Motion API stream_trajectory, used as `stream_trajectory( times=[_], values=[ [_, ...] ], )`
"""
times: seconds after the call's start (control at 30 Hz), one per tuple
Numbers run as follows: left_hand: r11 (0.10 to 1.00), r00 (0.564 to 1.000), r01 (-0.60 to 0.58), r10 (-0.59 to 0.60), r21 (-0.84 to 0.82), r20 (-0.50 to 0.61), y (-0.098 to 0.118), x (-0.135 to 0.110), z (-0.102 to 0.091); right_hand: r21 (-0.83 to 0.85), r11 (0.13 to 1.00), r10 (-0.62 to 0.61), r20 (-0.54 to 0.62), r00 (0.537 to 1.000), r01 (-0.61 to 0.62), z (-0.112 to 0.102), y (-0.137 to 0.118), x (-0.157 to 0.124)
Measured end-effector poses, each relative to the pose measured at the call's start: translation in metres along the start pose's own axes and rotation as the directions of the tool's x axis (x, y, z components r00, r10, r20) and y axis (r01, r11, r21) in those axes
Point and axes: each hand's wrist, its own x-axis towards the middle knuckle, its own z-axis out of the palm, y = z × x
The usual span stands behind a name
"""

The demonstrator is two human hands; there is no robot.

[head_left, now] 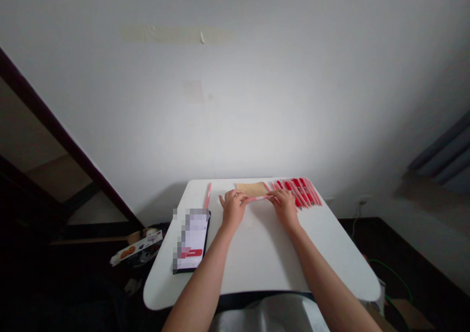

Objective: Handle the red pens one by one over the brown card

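Between my two hands a pink pen (257, 198) lies level, with a small pale label along its middle. My left hand (232, 206) is closed on its left end, thumb and fingers pinching it. The other end is pinched by my right hand (284, 206). Just beyond the hands sits a tan paper sheet (251, 188), partly hidden by my fingers. To the right of my right hand, a row of several pink and red pens (304, 191) lies side by side at a slant.
A white table (264, 253) stands against the wall. On its left side are a phone (192, 241), partly pixelated, and a single pink pen (207, 195) behind it. A box (137, 248) and clutter sit low at the left; a green cable (396, 273) runs at the right.
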Motion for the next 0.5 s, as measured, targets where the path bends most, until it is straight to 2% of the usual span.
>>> stream_trajectory(
  times=[0.1,0.33,0.5],
  values=[
    [1.000,1.000,-0.025,0.025,-0.005,0.014,-0.0017,-0.0007,0.0023,0.018,1.000,0.004,-0.002,1.000,-0.004,0.0013,0.0024,0.0000],
    [0.999,1.000,-0.003,0.002,0.043,0.027,-0.0018,-0.0001,0.0013,0.061,0.998,0.021,-0.004,1.000,-0.021,0.0024,0.0062,0.0012],
    [1.000,1.000,0.018,-0.018,0.020,-0.019,0.0011,0.0015,-0.0033,0.027,0.998,0.049,0.026,0.998,-0.049,0.0007,0.0025,-0.0004]
  ],
)
